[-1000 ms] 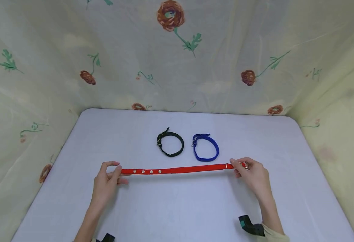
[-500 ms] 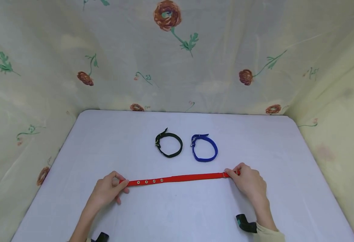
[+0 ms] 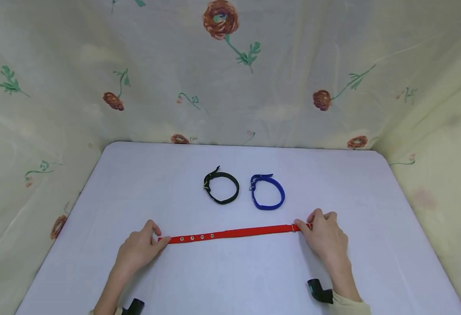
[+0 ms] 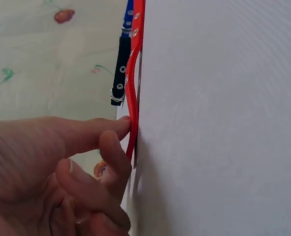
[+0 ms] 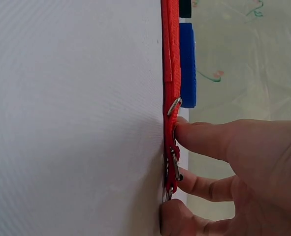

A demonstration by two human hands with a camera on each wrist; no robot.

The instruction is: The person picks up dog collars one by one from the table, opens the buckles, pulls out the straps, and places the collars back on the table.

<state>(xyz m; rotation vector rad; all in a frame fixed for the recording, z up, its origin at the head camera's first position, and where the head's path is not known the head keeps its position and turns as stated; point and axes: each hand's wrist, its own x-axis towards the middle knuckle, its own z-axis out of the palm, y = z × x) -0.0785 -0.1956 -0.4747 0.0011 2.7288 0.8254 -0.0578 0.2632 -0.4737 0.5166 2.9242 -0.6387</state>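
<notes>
A red pet collar (image 3: 246,232) lies stretched out straight from side to side, low over the table. My left hand (image 3: 137,249) pinches its eyelet end, thumb on top and fingers bent beside it. In the left wrist view the strap (image 4: 132,98) bows slightly just ahead of the thumb. At the buckle end my right hand (image 3: 326,238) holds the collar, thumb beside the D-ring (image 5: 175,105). The metal buckle (image 5: 176,166) shows between thumb and fingers in the right wrist view. Beyond the red strap sit a black collar (image 3: 236,188) and a blue collar (image 3: 282,192), both buckled into loops.
The white table (image 3: 230,280) has rounded far corners. A pale curtain with printed flowers (image 3: 285,87) hangs behind it and along both sides. Dark wrist devices (image 3: 320,292) sit at each forearm.
Both hands have brought the red collar down and nearer to the body from one second ago. In the last half second the left fingers shifted around the tip, while the strap barely moved.
</notes>
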